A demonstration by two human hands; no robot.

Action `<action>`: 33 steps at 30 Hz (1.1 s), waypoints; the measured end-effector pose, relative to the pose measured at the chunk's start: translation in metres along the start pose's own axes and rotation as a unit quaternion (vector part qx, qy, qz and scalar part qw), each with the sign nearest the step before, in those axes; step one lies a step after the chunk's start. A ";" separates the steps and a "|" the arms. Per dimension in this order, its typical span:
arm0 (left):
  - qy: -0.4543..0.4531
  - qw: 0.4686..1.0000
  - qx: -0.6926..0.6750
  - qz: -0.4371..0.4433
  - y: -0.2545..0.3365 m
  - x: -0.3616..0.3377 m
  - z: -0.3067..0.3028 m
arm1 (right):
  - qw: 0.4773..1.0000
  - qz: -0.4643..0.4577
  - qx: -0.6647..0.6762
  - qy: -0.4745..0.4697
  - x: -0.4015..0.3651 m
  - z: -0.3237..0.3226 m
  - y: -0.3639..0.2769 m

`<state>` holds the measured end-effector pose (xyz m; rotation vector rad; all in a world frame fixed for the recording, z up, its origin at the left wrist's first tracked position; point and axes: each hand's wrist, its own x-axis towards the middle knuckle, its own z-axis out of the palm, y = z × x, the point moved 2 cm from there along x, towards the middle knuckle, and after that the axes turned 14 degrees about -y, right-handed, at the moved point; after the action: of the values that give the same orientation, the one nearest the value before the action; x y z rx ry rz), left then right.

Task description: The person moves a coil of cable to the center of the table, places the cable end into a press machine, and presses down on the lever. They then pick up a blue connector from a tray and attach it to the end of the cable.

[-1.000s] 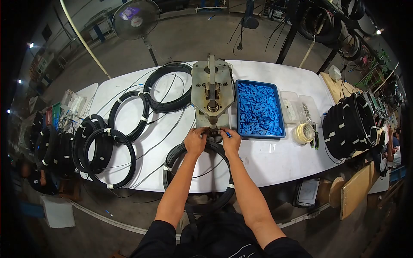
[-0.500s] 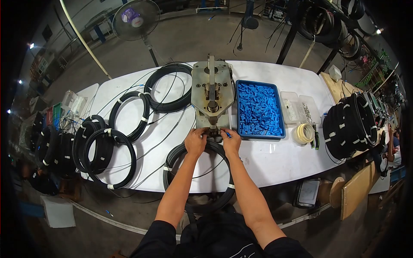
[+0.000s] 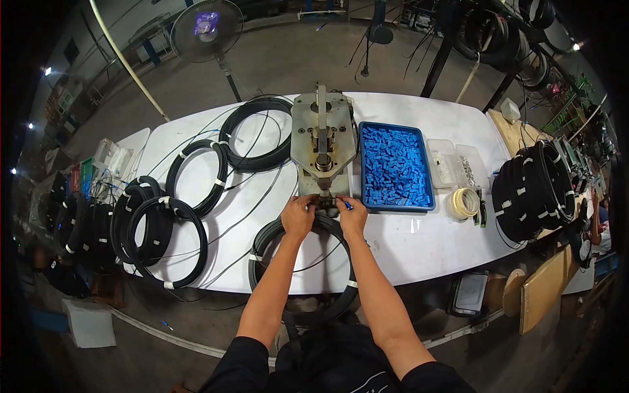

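Observation:
Both hands are at the front of a metal press [image 3: 322,141], just below its ram. My left hand [image 3: 298,217] is closed at the left of the press's working end; what its fingertips hold is hidden. My right hand [image 3: 352,215] is closed at the right, pinching a small blue connector [image 3: 348,205]. A coil of black cable [image 3: 254,257] lies beneath my forearms and hangs over the table's front edge. Right of the press stands a blue tray [image 3: 430,190] filled with small blue connectors [image 3: 395,165].
More black cable coils [image 3: 202,245] lie at left on the white table [image 3: 419,252]. Clear plastic boxes [image 3: 452,160], a tape roll [image 3: 462,204] and pliers [image 3: 483,213] are at right, near stacked coils [image 3: 534,193]. A fan [image 3: 207,29] stands behind.
My hands hold the same position at the press. Only the purple patch on the fan has shifted slightly to the right.

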<state>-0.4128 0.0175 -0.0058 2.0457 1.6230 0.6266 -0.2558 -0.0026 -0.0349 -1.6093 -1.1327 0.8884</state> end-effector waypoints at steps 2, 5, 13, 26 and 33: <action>0.002 1.000 0.001 0.004 -0.001 0.000 0.001 | 1.000 0.001 -0.004 -0.001 0.000 0.000 0.000; 0.012 1.000 -0.007 0.010 0.002 -0.001 -0.001 | 1.000 -0.009 0.003 0.004 -0.001 0.000 -0.001; 0.025 0.999 -0.005 0.025 0.000 0.000 0.001 | 1.000 0.006 0.006 0.000 -0.002 -0.001 -0.006; 0.025 0.999 -0.003 0.027 -0.001 0.000 0.002 | 1.000 -0.017 0.019 0.011 -0.001 0.001 -0.001; 0.027 0.999 -0.010 0.019 -0.004 0.000 0.004 | 1.000 -0.003 0.008 0.009 -0.002 0.000 -0.004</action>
<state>-0.4130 0.0183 -0.0112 2.0671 1.6046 0.7137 -0.2576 -0.0038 -0.0309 -1.5971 -1.1142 0.8749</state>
